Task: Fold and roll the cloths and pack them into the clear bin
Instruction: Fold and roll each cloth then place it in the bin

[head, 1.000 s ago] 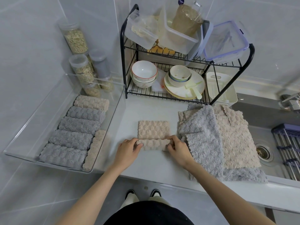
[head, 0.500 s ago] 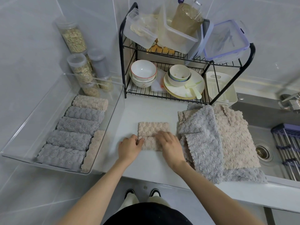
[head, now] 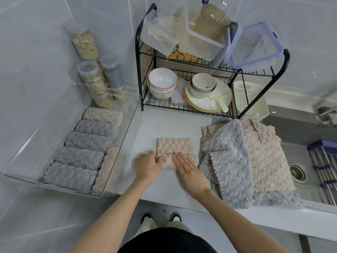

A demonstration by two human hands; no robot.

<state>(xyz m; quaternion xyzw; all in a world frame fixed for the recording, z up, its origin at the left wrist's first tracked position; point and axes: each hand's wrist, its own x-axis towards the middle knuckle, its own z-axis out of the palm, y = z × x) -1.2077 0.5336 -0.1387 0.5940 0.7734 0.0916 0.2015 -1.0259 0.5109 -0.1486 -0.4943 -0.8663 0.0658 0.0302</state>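
A folded beige cloth [head: 174, 146] lies on the white counter, its near end rolled up. My left hand [head: 148, 166] pinches the roll's left end with curled fingers. My right hand [head: 187, 169] lies flat on top of the roll with straight fingers. To the left stands the clear bin [head: 125, 136], holding several rolled cloths: grey rolls [head: 87, 141] in a row, a beige roll [head: 103, 115] at the far end and another beige roll [head: 105, 170] along the right wall. A pile of unfolded grey and beige cloths [head: 255, 157] lies to the right.
A black dish rack [head: 200, 70] with bowls, plates and plastic boxes stands behind the cloth. Jars of grain [head: 87, 52] stand behind the bin. The steel sink [head: 299, 157] lies at the right, with a white basket [head: 251, 99] beside the rack.
The roll has turned further up the beige cloth, so less flat cloth shows. My right hand moved from the roll's right end onto its top and flattened.
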